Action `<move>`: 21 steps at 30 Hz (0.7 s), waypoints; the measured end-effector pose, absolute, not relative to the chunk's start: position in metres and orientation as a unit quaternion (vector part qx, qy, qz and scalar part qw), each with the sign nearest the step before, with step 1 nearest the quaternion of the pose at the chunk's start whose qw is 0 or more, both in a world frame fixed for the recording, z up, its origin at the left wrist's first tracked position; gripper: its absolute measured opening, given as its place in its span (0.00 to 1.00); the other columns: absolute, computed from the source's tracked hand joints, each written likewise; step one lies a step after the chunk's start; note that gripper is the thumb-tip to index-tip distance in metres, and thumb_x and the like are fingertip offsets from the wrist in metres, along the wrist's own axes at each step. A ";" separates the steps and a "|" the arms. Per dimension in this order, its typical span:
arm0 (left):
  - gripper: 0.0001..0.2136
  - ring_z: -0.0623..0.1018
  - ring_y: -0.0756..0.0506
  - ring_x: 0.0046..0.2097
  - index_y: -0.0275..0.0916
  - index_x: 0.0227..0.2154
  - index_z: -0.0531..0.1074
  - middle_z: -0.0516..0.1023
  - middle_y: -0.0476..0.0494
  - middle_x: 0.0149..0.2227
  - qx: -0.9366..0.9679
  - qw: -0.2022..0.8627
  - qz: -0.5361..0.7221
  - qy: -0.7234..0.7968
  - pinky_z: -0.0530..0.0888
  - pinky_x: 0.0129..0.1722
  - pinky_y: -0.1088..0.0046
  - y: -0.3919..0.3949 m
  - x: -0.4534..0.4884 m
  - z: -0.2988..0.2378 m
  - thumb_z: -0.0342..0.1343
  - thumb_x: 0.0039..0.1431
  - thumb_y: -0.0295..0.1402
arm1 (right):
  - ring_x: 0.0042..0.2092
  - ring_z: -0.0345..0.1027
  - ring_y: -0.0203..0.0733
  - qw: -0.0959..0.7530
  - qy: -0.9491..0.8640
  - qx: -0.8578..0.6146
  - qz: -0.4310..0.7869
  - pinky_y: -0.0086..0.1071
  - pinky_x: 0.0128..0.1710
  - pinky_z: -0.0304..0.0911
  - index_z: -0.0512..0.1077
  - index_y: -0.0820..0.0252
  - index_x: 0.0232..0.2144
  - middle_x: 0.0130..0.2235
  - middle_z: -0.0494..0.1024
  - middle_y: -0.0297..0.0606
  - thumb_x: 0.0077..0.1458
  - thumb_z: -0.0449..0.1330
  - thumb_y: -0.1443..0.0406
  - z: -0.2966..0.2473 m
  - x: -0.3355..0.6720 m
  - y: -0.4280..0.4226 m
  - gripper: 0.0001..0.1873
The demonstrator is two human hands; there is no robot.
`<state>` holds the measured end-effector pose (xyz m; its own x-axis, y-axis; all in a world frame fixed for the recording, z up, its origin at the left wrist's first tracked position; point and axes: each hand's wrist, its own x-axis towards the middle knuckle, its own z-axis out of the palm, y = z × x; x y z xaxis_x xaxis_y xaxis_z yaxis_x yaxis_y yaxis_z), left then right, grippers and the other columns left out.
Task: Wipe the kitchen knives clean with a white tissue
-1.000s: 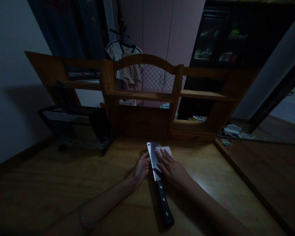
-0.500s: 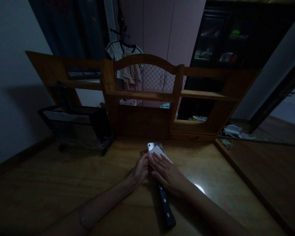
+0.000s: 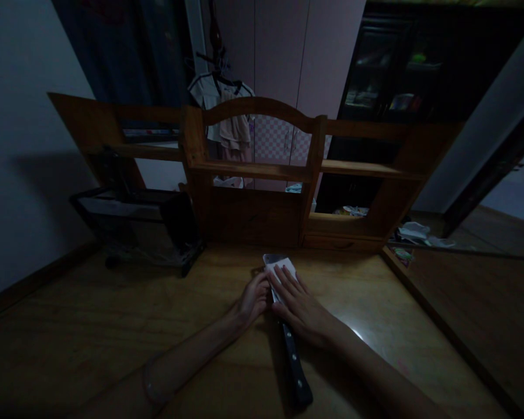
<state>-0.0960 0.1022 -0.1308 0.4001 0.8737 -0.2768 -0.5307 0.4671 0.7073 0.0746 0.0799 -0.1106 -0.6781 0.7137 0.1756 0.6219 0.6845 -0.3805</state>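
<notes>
A cleaver point(image 3: 296, 364) lies over the table with its black riveted handle toward me and its shiny blade pointing away. My left hand point(image 3: 252, 298) has its fingers closed at the left edge of the blade, steadying it. Under the fingers of my right hand point(image 3: 303, 305) is a white tissue point(image 3: 290, 266), held down against the blade face. The right fingers are stretched out over the tissue. Most of the blade is hidden by the tissue and both hands; only its far end and a strip of the left side show.
A wooden shelf unit point(image 3: 253, 170) stands along the back of the wooden table point(image 3: 179, 308). At the left back is a dark-framed rack point(image 3: 135, 227). A raised wooden edge point(image 3: 436, 314) borders the table on the right. Clothes point(image 3: 229, 116) hang behind the shelf.
My right hand and the tissue have shifted slightly along the blade, and the tissue now covers more of its far end. The left hand stays at the blade's edge.
</notes>
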 end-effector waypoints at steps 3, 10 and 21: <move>0.18 0.76 0.46 0.30 0.31 0.30 0.76 0.79 0.38 0.29 0.270 0.798 0.429 0.327 0.70 0.33 0.74 0.103 -0.096 -0.131 0.46 0.62 0.40 | 0.68 0.18 0.46 0.156 -0.895 -0.384 0.162 0.50 0.65 0.33 0.28 0.49 0.66 0.68 0.28 0.33 0.66 0.40 0.51 -0.114 0.077 0.081 0.34; 0.19 0.76 0.45 0.30 0.31 0.31 0.76 0.79 0.37 0.29 0.283 0.794 0.424 0.331 0.71 0.34 0.72 0.101 -0.097 -0.129 0.47 0.62 0.41 | 0.67 0.17 0.46 0.168 -0.888 -0.393 0.170 0.49 0.65 0.35 0.27 0.48 0.66 0.68 0.27 0.33 0.66 0.40 0.51 -0.119 0.079 0.085 0.34; 0.18 0.77 0.46 0.29 0.32 0.28 0.76 0.79 0.38 0.29 0.283 0.785 0.425 0.351 0.71 0.34 0.72 0.102 -0.096 -0.130 0.48 0.61 0.41 | 0.67 0.17 0.43 0.188 -0.879 -0.401 0.175 0.47 0.65 0.35 0.26 0.52 0.66 0.68 0.27 0.34 0.65 0.42 0.50 -0.121 0.083 0.090 0.37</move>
<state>-0.0959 0.1018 -0.1295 0.3927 0.8654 -0.3112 -0.4685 0.4794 0.7421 0.0831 0.0902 -0.1209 -0.6071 0.7713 0.1912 0.6397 0.6171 -0.4581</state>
